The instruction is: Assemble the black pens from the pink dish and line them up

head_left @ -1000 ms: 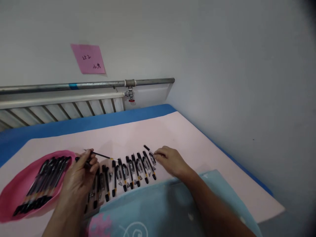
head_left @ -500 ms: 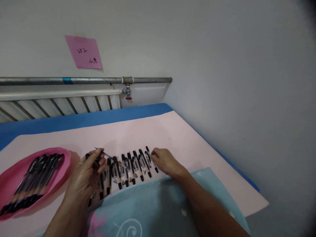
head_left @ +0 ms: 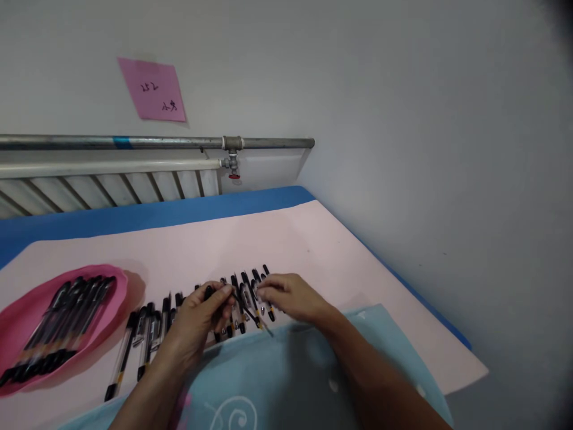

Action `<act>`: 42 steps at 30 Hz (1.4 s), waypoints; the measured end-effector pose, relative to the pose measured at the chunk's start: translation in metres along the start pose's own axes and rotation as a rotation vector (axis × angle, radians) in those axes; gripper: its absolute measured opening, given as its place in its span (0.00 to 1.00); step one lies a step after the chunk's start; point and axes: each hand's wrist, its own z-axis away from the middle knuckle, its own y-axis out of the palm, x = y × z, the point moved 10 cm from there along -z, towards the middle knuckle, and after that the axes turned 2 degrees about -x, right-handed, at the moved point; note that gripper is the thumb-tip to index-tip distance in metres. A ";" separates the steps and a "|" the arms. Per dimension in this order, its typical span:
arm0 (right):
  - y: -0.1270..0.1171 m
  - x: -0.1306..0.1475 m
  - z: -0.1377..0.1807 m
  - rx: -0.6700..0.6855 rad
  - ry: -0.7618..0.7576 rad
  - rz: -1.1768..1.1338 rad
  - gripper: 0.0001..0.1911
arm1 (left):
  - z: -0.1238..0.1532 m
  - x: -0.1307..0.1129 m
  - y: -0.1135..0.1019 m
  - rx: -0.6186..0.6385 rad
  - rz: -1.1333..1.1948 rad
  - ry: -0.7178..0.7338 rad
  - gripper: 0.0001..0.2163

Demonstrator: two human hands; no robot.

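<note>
My left hand (head_left: 201, 316) is closed over the middle of a row of pen parts. Its thumb and fingertips pinch a thin dark pen refill (head_left: 249, 310) that slants down to the right, its lower end pale. A black piece (head_left: 208, 292), perhaps a pen end, also shows in that hand. Close by on the right, my right hand (head_left: 293, 295) has its fingers pressed together; whatever is between them is hidden. Black-ended pen barrels (head_left: 120, 361) lie side by side on the table, with clear caps and small metal tips among them. Both hands cover part of the row.
On the left, a pink oval tray (head_left: 123, 298) holds several black pens (head_left: 67, 325). A pale pink sheet (head_left: 250, 239) covers the blue table (head_left: 179, 216). Light blue patterned cloth (head_left: 286, 382) lies along the near edge. Behind are a radiator, pipes (head_left: 170, 143) and the wall.
My left hand has moved right with the refill, uncovering barrels at the left of the row. My right hand has shifted slightly left, so the two hands are closer together.
</note>
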 end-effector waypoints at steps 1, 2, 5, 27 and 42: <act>0.009 0.005 0.003 0.058 -0.013 -0.059 0.09 | 0.000 0.003 0.002 0.007 0.002 -0.004 0.12; 0.017 0.011 0.006 0.099 -0.028 -0.095 0.08 | 0.001 0.006 0.004 0.012 0.005 -0.008 0.12; 0.029 0.020 0.011 0.164 -0.059 -0.135 0.06 | 0.001 0.012 0.008 0.041 -0.014 -0.015 0.11; -0.038 -0.037 -0.012 -0.221 0.140 0.341 0.09 | 0.004 0.011 0.007 0.031 0.096 -0.093 0.09; 0.035 0.064 0.025 -0.109 -0.645 0.399 0.07 | 0.009 0.025 0.022 0.089 0.311 -0.192 0.06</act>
